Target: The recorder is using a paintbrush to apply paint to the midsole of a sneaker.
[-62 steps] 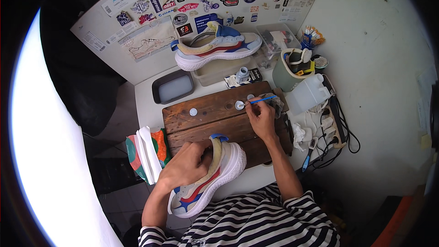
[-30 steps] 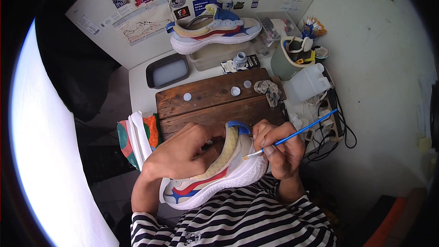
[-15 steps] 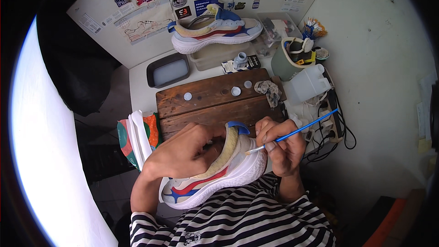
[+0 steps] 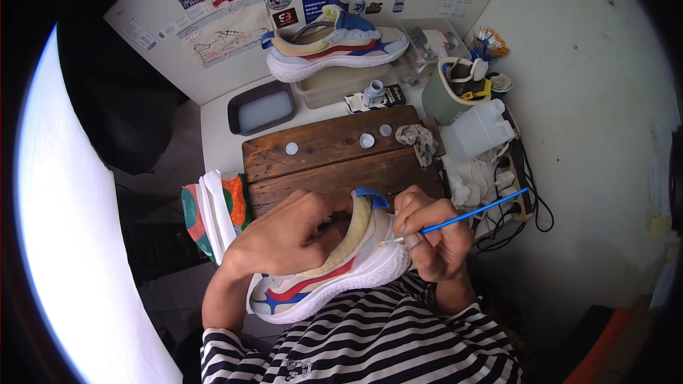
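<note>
A sneaker [image 4: 331, 290] in cream, red and blue with a white sole lies tilted above my lap, its heel towards the right. My left hand [image 4: 288, 236] grips it at the collar, with the fingers partly hidden inside the opening. Between the thumb and fingers of my right hand [image 4: 442, 238] is a thin paintbrush [image 4: 473, 212] with a blue handle. The bristles touch, or come very close to, the pale side panel near the heel; which of the two I cannot tell.
Beyond the sneaker lies a brown wooden board [image 4: 313, 179] with small round lids and a crumpled rag [image 4: 420, 146]. Behind it stand a dark tray [image 4: 262, 130], a small bottle [image 4: 373, 92], a second sneaker [image 4: 334, 64] on a container, a green bin [image 4: 435, 99] and a white jug [image 4: 478, 134].
The brush tip has shifted slightly left and down along the heel panel, and the handle leans flatter. My left hand and the sneaker stay nearly where they were.
</note>
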Action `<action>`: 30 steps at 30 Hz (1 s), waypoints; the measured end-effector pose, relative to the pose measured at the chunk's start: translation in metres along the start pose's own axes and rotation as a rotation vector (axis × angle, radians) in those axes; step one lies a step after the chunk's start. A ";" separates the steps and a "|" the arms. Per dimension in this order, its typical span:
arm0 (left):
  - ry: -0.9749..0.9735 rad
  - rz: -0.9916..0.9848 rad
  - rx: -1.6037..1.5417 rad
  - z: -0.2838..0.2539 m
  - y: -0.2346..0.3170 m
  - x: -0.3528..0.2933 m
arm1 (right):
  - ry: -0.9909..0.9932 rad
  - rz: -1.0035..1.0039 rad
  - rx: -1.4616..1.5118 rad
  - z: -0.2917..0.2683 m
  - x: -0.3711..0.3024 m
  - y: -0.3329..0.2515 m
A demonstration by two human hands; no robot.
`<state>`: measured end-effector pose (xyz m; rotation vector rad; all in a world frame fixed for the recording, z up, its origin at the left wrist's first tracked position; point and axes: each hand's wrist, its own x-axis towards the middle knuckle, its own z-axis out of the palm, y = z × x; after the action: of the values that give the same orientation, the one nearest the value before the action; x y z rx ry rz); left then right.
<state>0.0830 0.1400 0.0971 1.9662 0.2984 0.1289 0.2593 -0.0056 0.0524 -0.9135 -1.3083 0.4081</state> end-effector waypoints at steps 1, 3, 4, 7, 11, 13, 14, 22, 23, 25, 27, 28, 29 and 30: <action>-0.019 -0.039 0.013 -0.001 0.002 0.000 | -0.047 -0.028 -0.018 0.002 0.001 -0.001; -0.038 -0.079 0.026 -0.002 0.004 0.000 | -0.103 -0.051 -0.045 0.003 0.002 -0.002; -0.039 -0.082 0.020 -0.002 0.005 0.001 | -0.104 -0.051 -0.044 0.001 0.000 -0.001; -0.020 -0.070 0.015 0.000 0.001 0.000 | -0.086 0.012 -0.079 -0.008 -0.005 0.004; -0.034 -0.086 0.025 -0.001 0.005 0.001 | -0.066 -0.016 -0.072 -0.005 -0.002 0.002; -0.021 -0.082 0.029 0.000 0.002 0.000 | -0.095 -0.044 -0.054 0.001 0.001 -0.003; -0.009 -0.079 0.034 0.000 0.001 -0.001 | -0.145 -0.061 -0.075 0.003 0.002 -0.005; -0.020 -0.099 0.048 0.003 -0.001 0.001 | -0.074 -0.032 -0.143 -0.009 -0.001 0.002; 0.008 -0.038 0.039 0.004 -0.004 0.001 | -0.080 -0.040 -0.131 -0.007 -0.002 0.001; -0.026 -0.074 0.034 0.001 0.001 0.004 | -0.086 -0.045 -0.124 -0.003 0.000 -0.003; -0.060 -0.111 0.029 0.000 0.001 0.005 | -0.209 -0.089 -0.143 0.001 0.004 -0.007; -0.051 -0.096 0.043 0.001 -0.002 0.005 | -0.210 -0.088 -0.143 0.000 0.002 -0.005; -0.042 -0.082 0.057 0.002 -0.003 0.005 | -0.189 -0.064 -0.143 -0.002 0.000 -0.001; -0.042 -0.080 0.055 0.002 -0.002 0.005 | -0.169 -0.039 -0.146 -0.005 -0.002 0.001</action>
<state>0.0883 0.1410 0.0939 2.0058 0.3559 0.0274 0.2639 -0.0082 0.0511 -0.9900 -1.5240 0.3690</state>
